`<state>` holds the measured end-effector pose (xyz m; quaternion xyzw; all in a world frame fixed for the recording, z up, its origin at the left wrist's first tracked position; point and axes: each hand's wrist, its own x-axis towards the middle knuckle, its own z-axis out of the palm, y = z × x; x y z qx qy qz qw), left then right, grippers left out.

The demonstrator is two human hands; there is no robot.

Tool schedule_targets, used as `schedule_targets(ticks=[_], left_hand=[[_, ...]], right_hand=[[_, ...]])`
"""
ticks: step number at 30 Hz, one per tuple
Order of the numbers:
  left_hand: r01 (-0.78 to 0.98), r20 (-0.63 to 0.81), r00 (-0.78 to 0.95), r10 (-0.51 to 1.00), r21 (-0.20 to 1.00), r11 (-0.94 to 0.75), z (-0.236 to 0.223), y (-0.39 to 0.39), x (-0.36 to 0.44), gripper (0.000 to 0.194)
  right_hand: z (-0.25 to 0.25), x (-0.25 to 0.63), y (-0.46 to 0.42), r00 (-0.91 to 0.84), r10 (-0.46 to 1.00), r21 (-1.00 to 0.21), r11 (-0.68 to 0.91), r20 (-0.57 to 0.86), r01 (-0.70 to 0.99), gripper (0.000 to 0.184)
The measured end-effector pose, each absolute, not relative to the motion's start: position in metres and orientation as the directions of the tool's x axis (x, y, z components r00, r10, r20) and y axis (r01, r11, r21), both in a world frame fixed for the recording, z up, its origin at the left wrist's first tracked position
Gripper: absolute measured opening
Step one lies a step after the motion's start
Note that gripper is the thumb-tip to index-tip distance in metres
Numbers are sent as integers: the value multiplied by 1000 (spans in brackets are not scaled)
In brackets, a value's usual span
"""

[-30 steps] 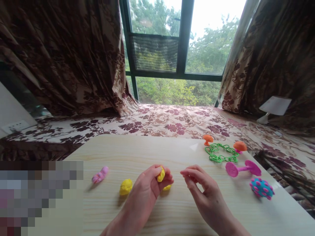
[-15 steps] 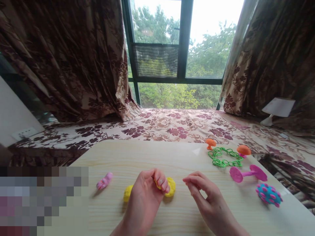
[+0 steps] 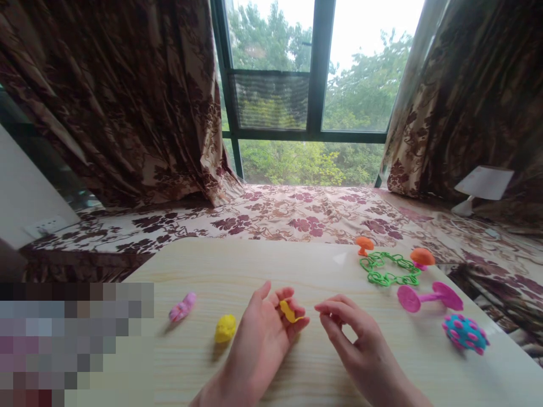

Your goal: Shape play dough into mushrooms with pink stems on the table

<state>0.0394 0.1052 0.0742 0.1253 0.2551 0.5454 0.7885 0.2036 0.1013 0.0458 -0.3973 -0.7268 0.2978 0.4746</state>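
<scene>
My left hand (image 3: 265, 330) is turned palm up over the table, its fingers loosely curled. A small, flattened piece of yellow modelling clay (image 3: 288, 311) lies on those fingers. To the right, my right hand (image 3: 354, 333) has its thumb and fingertips brought together in a pinch; whatever may be between them is too small or hidden to make out. A rounded lump of yellow clay (image 3: 225, 329) rests on the table just left of my left hand. Further left lies a pink, twisted clay-like piece (image 3: 182, 307).
On the table's (image 3: 254, 260) right side are a green linked ring (image 3: 373, 277), two orange mushroom-shaped pieces (image 3: 363, 245), a pink dumbbell shape (image 3: 430, 297) and a blue lump with pink dots (image 3: 465, 333). A lamp (image 3: 484, 183) stands on the window ledge.
My left hand has opened out and shifted slightly right, showing the yellow piece on its fingers. The yellow lump behind those fingers is now covered. My right hand is nearly still.
</scene>
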Motion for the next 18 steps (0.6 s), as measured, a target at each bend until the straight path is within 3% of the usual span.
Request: schedule_targets(ticks=[4, 8, 11, 14, 16, 18], left_hand=[[-744, -208, 412, 887, 486, 459, 77, 100, 42, 26], [-549, -190, 403, 895, 733, 402, 77, 94, 47, 26], [-292, -172, 229, 958, 927, 236, 82, 96, 39, 29], [-15, -18, -88, 996, 1000, 17, 87, 105, 5, 35], [245, 144, -289, 946, 967, -73, 84, 110, -26, 36], [543, 258, -309, 915, 838, -53, 77, 111, -56, 23]], right_hand=[[46, 201, 99, -314, 831, -779, 547, 460, 307, 21], [46, 200, 98, -324, 825, -758, 558, 463, 338, 16], [48, 202, 97, -320, 832, -757, 549, 453, 355, 16], [50, 205, 96, -299, 849, -768, 524, 436, 367, 18], [50, 206, 96, -292, 856, -776, 513, 427, 368, 16], [49, 207, 97, -297, 851, -775, 520, 433, 360, 17]])
